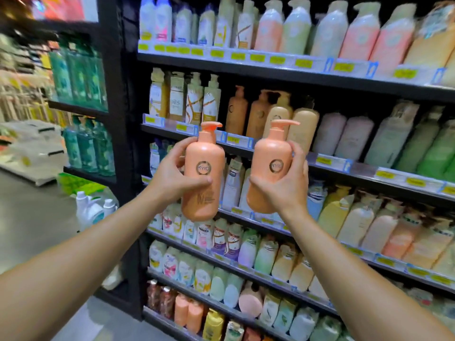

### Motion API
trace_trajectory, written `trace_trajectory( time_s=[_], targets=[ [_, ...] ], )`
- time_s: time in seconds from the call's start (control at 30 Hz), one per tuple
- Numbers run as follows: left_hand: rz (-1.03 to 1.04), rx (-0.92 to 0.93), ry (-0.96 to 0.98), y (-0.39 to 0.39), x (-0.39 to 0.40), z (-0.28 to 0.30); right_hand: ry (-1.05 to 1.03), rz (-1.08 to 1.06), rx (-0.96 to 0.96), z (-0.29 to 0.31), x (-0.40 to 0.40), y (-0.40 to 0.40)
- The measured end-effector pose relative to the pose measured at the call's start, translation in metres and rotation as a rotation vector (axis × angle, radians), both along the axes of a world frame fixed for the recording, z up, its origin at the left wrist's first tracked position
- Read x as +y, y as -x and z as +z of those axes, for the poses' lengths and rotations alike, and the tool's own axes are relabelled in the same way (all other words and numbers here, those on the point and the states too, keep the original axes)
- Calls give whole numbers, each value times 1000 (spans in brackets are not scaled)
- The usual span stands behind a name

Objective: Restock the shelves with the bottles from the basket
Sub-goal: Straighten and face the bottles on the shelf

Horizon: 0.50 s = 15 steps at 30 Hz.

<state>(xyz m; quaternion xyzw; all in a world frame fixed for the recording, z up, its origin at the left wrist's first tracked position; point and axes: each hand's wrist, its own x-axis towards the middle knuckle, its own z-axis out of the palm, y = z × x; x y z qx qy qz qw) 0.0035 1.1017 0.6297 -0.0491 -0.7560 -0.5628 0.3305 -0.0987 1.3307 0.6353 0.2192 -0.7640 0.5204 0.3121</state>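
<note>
A: Item, two peach-orange rounded plastic pump bottles, gold ring emblem on the front. Left-hand bottle [203,173] gripped round the middle by left hand [176,177], thumb across the label, fingers wrapped behind. Right-hand bottle [269,166] cupped low by right hand [283,190], fingers curled up its far side.

B: Location?

A: Held upright, side by side but apart, in front of the black metal shelving [270,70], level with the second and third tiers. Not yet shelved. Basket not in view.

B: Handling?

A: Judged rigid, smooth, somewhat slippery; probably full, hence moderately heavy. Not fragile. Best taken round the body's widest part, never by the thin pump spout [286,124], likely to twist or snap.
</note>
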Motion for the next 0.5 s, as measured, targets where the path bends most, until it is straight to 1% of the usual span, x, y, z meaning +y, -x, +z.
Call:
trace_trajectory(
  time_s=[0.3,0.5],
  targets=[
    [14,24,7,86,-59,21,-16,60,90,37,-64,93],
    [-24,49,-10,137,-84,32,17,9,180,58,-92,134]
  ],
)
